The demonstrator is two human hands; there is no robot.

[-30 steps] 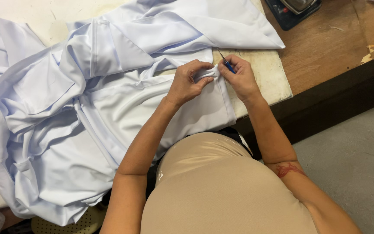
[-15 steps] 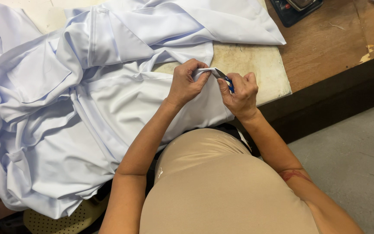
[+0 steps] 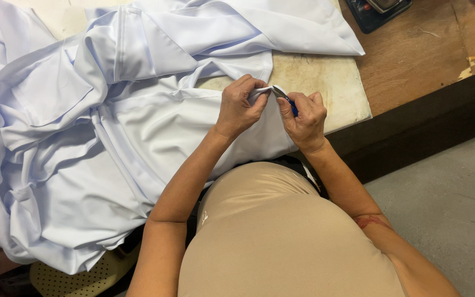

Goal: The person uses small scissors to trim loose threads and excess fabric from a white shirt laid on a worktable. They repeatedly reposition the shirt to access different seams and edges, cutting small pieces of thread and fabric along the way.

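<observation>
A large pale blue garment [image 3: 100,137] lies crumpled across a cream padded board [image 3: 325,82]. My left hand [image 3: 240,104] pinches a small fold of the garment's edge near the board's front. My right hand [image 3: 303,118] grips a small blue-handled thread snipper [image 3: 284,96], its metal tip touching the pinched fold. The two hands are close together, almost touching.
A worn wooden table [image 3: 430,60] extends to the right of the board, with a dark tray [image 3: 380,11] at its far edge. A grey floor [image 3: 446,198] lies at lower right. A perforated yellowish stool seat [image 3: 83,278] shows at lower left.
My right hand has turned and dropped slightly, bringing the snipper's tip onto the fold. The left hand keeps pinching the cloth. The view has shifted a little.
</observation>
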